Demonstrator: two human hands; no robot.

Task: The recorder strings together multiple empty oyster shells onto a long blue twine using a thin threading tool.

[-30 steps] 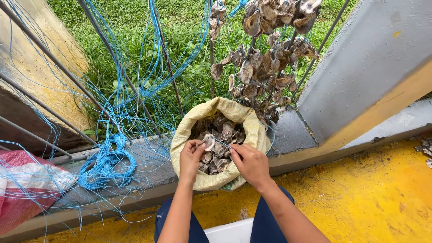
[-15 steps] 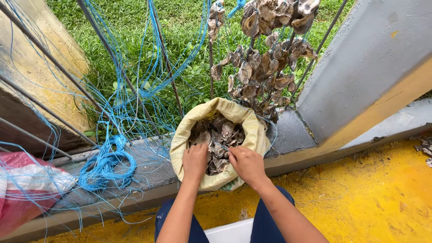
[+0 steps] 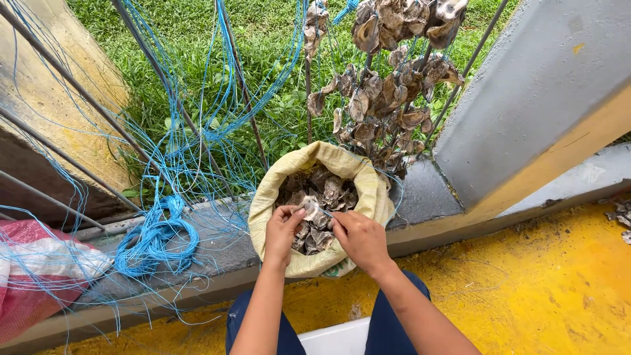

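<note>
Pinched one pale oyster shell [image 3: 311, 212] between left hand [image 3: 283, 231] and right hand [image 3: 359, 238], fingers closed, above the open sack [image 3: 269, 197].

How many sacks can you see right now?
2: an open tan sack of shells under both hands, and a red-and-white sack at the left edge, partly cut off. Others could be out of frame.

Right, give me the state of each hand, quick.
Left hand: closed, pinching one end of a pale shell over the sack.
Right hand: closed, fingertips on the same shell's other end.
</note>
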